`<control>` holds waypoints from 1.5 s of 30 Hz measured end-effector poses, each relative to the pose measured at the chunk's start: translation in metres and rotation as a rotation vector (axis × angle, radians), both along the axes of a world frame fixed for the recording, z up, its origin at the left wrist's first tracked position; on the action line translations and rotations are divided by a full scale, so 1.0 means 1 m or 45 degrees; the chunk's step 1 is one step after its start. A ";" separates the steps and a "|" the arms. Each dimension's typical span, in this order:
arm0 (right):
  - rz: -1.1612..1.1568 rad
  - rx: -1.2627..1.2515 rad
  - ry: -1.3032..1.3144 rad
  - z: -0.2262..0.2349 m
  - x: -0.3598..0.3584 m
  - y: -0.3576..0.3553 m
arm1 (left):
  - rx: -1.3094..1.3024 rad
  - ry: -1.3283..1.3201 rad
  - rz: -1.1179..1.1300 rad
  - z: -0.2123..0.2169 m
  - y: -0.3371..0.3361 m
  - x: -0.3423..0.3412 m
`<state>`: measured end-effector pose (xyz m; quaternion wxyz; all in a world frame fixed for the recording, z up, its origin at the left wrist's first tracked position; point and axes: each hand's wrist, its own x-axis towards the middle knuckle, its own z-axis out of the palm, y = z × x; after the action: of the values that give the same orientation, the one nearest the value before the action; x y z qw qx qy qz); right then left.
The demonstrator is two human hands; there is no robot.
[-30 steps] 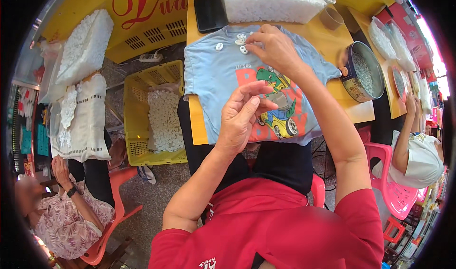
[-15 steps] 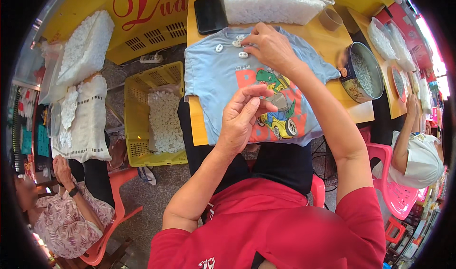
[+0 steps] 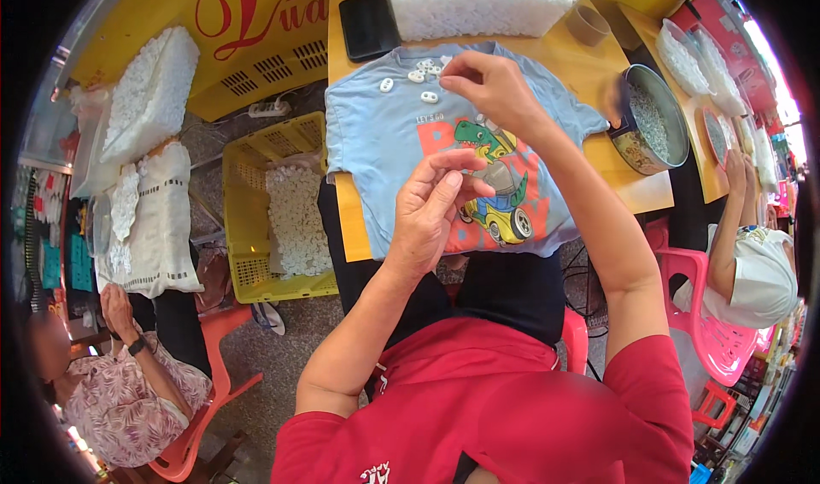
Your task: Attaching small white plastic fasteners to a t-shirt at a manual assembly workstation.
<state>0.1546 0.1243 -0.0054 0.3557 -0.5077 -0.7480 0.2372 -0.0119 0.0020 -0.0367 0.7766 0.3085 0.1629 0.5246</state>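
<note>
A light blue T-shirt (image 3: 363, 112) with a dinosaur-and-car print is spread over the table in front of me. Several small white oval plastic pieces, each with two dark holes, rest on its upper part; one oval piece (image 3: 430, 97) lies nearest the print. Beside this cluster, my right hand (image 3: 491, 91) is closed in a pinch. A white bit shows at its fingertips, but I cannot tell whether it is held. My left hand (image 3: 427, 215) hovers over the shirt's lower part, palm turned inward, thumb against curled fingers. Whatever it holds, if anything, is hidden.
Behind the shirt stand a clear tub (image 3: 478, 14) of white pieces and a black phone (image 3: 369, 27). A round tin (image 3: 675, 155) of small clear bits is on the right. A yellow crate (image 3: 239, 262) of white pieces sits left. Two other people sit at either side.
My right hand has drawn slightly back from the cluster of white pieces, its fingers now closer together. My left hand keeps nearly the same pose. The view has shifted slightly.
</note>
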 end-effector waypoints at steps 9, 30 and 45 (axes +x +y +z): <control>0.089 -0.642 0.761 0.032 -0.004 -0.069 | -0.096 0.017 0.152 0.007 0.002 -0.001; 0.118 -0.332 0.712 0.034 -0.013 -0.123 | 0.177 0.432 0.422 0.016 -0.008 -0.003; -0.162 -0.286 0.832 0.018 -0.022 -0.141 | 0.207 0.612 0.469 0.017 -0.014 0.008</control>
<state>0.1325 -0.0164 0.0126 0.5322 -0.4865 -0.5308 0.4453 -0.0044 -0.0118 -0.0198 0.5806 0.4501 0.3526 0.5797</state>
